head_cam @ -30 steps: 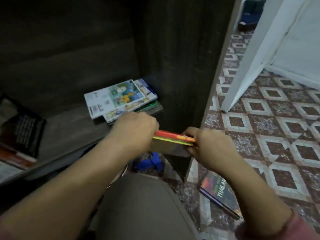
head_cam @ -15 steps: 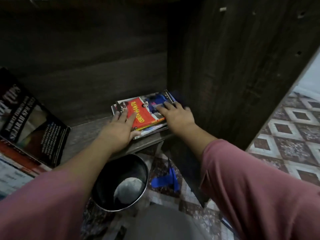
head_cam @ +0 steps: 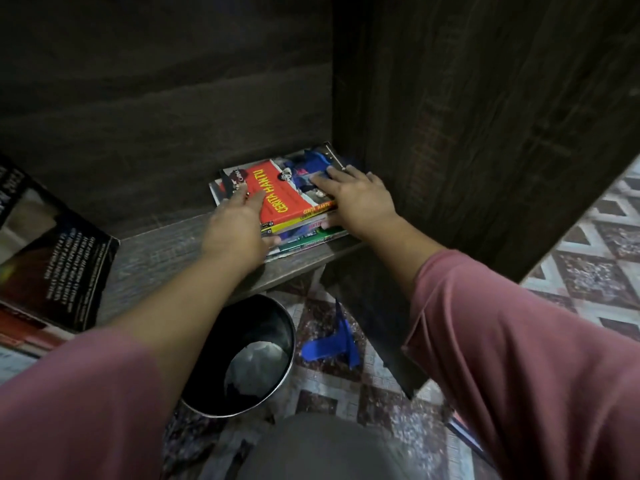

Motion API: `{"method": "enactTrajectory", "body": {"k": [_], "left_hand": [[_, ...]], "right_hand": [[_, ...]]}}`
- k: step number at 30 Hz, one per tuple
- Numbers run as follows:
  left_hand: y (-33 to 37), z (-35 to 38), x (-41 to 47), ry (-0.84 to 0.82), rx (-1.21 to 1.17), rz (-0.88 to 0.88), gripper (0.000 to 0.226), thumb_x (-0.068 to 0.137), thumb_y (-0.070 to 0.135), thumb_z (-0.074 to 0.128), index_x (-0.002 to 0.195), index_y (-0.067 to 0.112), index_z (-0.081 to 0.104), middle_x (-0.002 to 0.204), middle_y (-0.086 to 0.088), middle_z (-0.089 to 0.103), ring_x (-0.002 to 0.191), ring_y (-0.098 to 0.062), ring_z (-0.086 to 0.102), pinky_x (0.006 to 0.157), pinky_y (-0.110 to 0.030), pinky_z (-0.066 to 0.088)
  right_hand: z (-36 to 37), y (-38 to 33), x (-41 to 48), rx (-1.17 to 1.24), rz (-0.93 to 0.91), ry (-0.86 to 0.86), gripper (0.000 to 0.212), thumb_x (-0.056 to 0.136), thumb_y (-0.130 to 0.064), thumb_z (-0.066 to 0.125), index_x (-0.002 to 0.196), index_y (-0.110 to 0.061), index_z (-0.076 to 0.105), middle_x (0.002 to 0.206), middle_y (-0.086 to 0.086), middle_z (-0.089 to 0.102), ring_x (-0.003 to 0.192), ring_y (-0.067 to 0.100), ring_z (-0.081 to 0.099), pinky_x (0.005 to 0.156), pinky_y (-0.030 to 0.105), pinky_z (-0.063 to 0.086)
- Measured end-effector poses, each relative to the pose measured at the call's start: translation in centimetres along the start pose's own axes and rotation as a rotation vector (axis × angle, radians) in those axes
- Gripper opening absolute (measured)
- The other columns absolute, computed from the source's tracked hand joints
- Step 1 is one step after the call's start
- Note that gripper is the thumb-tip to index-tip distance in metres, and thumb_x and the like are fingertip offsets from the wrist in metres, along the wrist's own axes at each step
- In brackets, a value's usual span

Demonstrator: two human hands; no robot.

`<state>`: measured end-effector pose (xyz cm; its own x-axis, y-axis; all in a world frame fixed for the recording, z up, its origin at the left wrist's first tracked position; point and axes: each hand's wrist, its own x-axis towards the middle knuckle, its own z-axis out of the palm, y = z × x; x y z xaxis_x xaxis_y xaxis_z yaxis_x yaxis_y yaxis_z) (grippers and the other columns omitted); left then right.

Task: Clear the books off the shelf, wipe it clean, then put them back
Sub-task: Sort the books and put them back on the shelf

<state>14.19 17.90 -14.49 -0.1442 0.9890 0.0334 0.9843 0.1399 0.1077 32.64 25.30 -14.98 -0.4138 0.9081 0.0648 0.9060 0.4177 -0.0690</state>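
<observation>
- We see the dark wooden shelf (head_cam: pixel 166 251) running from the left to its upright side panel (head_cam: pixel 485 133), with the patterned tile floor (head_cam: pixel 588 265) beyond and below.
- Our two arms reach in from below, in pink sleeves (head_cam: pixel 519 341).
- A large dark book (head_cam: pixel 59 265) leans tilted at the shelf's left end, well apart from the hands.
- A round metal bin (head_cam: pixel 242 320) stands on the floor just under the shelf's front edge, something pale lying inside it.
- The stack of books (head_cam: pixel 304 233) lies flat in the shelf's right rear corner, against the side panel; the red book (head_cam: pixel 287 192) is on top, cover up.
- Our left hand (head_cam: pixel 239 226) lies on the stack's left end, fingers straight across the red cover and thumb along the stack's front edge; it grips nothing.
- Our right hand (head_cam: pixel 360 199) rests flat on the right end, fingers spread over the cover, nothing pinched.
- A blue cloth (head_cam: pixel 332 344) lies crumpled on the floor beside the bin.
</observation>
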Motion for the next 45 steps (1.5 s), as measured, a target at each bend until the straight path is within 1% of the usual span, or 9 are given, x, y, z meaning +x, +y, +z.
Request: {"method": "enactTrajectory", "body": {"k": [5, 7, 12, 14, 18, 22, 27, 33, 45], "left_hand": [[6.0, -1.2, -3.1, -0.02, 0.159, -0.021, 0.087, 0.077, 0.05, 0.073, 0.146, 0.019, 0.029, 0.148, -0.01, 0.034, 0.14, -0.036, 0.024, 0.11, -0.058, 0.022], [9.1, -1.7, -5.3, -0.027, 0.208, 0.056, 0.073, 0.08, 0.048, 0.07, 0.139, 0.017, 0.04, 0.138, -0.01, 0.042, 0.132, -0.034, 0.035, 0.105, -0.053, 0.032], [18.3, 1.0, -9.8, -0.682, 0.274, 0.27, 0.046, 0.082, 0.038, 0.073, 0.114, 0.007, 0.063, 0.115, -0.011, 0.064, 0.106, -0.032, 0.062, 0.093, -0.044, 0.051], [21.9, 2.5, -11.7, -0.8, 0.266, 0.383, 0.045, 0.085, 0.04, 0.07, 0.114, 0.007, 0.063, 0.11, -0.008, 0.063, 0.107, -0.03, 0.061, 0.089, -0.038, 0.05], [26.7, 6.3, -16.2, -0.658, 0.093, 0.62, 0.043, 0.089, 0.032, 0.064, 0.127, 0.013, 0.056, 0.131, -0.007, 0.055, 0.118, -0.029, 0.056, 0.089, -0.039, 0.048], [27.9, 10.1, -17.9, -0.746, 0.158, 0.732, 0.05, 0.086, 0.042, 0.065, 0.129, 0.021, 0.052, 0.129, -0.007, 0.054, 0.118, -0.03, 0.054, 0.094, -0.04, 0.048], [26.9, 12.4, -15.6, -0.835, 0.251, 0.695, 0.05, 0.091, 0.039, 0.06, 0.135, 0.019, 0.049, 0.135, -0.007, 0.05, 0.121, -0.029, 0.051, 0.097, -0.041, 0.048], [25.9, 15.2, -14.1, -0.892, 0.249, 0.637, 0.049, 0.092, 0.04, 0.06, 0.135, 0.018, 0.047, 0.135, -0.006, 0.049, 0.115, -0.027, 0.053, 0.094, -0.04, 0.049], [23.9, 17.4, -13.3, -1.003, 0.165, 0.504, 0.044, 0.092, 0.039, 0.06, 0.131, 0.019, 0.051, 0.132, -0.003, 0.054, 0.114, -0.021, 0.055, 0.097, -0.038, 0.048]], "right_hand": [[-0.6, 0.0, -5.4, 0.098, 0.111, 0.161, 0.059, 0.094, -0.024, 0.054, 0.149, -0.03, 0.032, 0.154, 0.002, 0.034, 0.145, 0.028, 0.023, 0.116, 0.042, 0.02], [-1.2, 0.7, -9.6, 0.176, 0.172, 0.135, 0.056, 0.093, -0.027, 0.057, 0.146, -0.026, 0.039, 0.147, 0.004, 0.043, 0.138, 0.028, 0.035, 0.111, 0.038, 0.03], [-2.0, 5.3, -22.4, 0.345, 0.39, -0.275, 0.052, 0.093, -0.03, 0.059, 0.143, -0.03, 0.044, 0.141, 0.001, 0.053, 0.127, 0.022, 0.051, 0.102, 0.031, 0.041], [-2.2, 8.2, -27.4, 0.358, 0.478, -0.421, 0.05, 0.095, -0.032, 0.057, 0.143, -0.028, 0.044, 0.144, -0.002, 0.05, 0.128, 0.019, 0.05, 0.102, 0.028, 0.039], [0.8, 14.5, -34.4, 0.309, 0.673, -0.517, 0.054, 0.097, -0.035, 0.055, 0.147, -0.027, 0.037, 0.147, 0.002, 0.045, 0.128, 0.023, 0.049, 0.101, 0.034, 0.04], [7.8, 17.9, -37.5, 0.291, 0.734, -0.615, 0.059, 0.094, -0.032, 0.06, 0.148, -0.024, 0.036, 0.145, 0.005, 0.047, 0.124, 0.025, 0.052, 0.096, 0.036, 0.045], [18.8, 18.0, -37.3, 0.252, 0.678, -0.763, 0.072, 0.082, -0.047, 0.071, 0.141, -0.02, 0.042, 0.14, 0.01, 0.045, 0.124, 0.032, 0.049, 0.098, 0.045, 0.047], [26.9, 19.1, -36.2, 0.085, 0.661, -0.695, 0.099, 0.077, -0.041, 0.077, 0.151, -0.024, 0.013, 0.156, 0.012, 0.012, 0.141, 0.036, 0.022, 0.11, 0.048, 0.03], [30.9, 21.0, -35.7, 0.025, 0.677, -0.727, 0.102, 0.089, -0.046, 0.063, 0.154, -0.015, -0.008, 0.158, 0.024, -0.002, 0.142, 0.047, 0.014, 0.095, 0.05, 0.047]]}}
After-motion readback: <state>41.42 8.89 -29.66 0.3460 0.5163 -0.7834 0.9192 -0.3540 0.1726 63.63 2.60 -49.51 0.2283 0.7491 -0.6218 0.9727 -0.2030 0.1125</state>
